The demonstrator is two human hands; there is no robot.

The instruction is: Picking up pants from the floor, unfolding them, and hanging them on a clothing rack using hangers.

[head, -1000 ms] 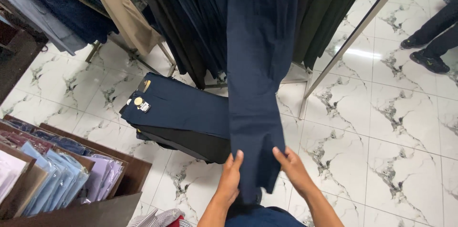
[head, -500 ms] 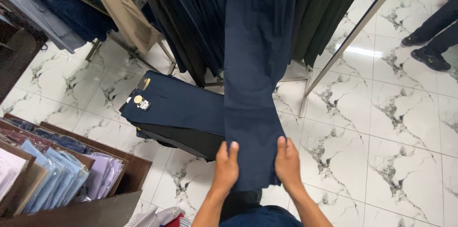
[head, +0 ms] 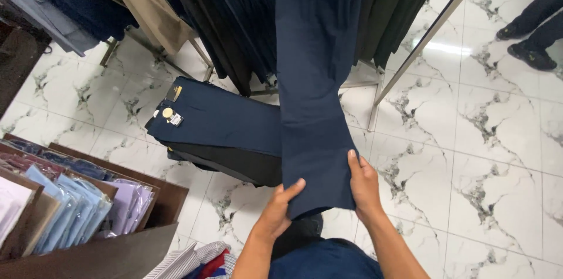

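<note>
Folded trouser stack (head: 217,132) lies left of the fingers; wooden shelf (head: 94,255) of packaged shirts (head: 76,211) sits further left, below; marble floor (head: 487,156) extends to the right.

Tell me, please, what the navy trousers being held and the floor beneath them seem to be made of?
Navy trousers: probably a woven cotton-type cloth, matte, hanging smooth without sheen; both hands grip the hem. Floor: polished marble or marble-look tile, white with grey veins, glossy where light reflects.
</note>
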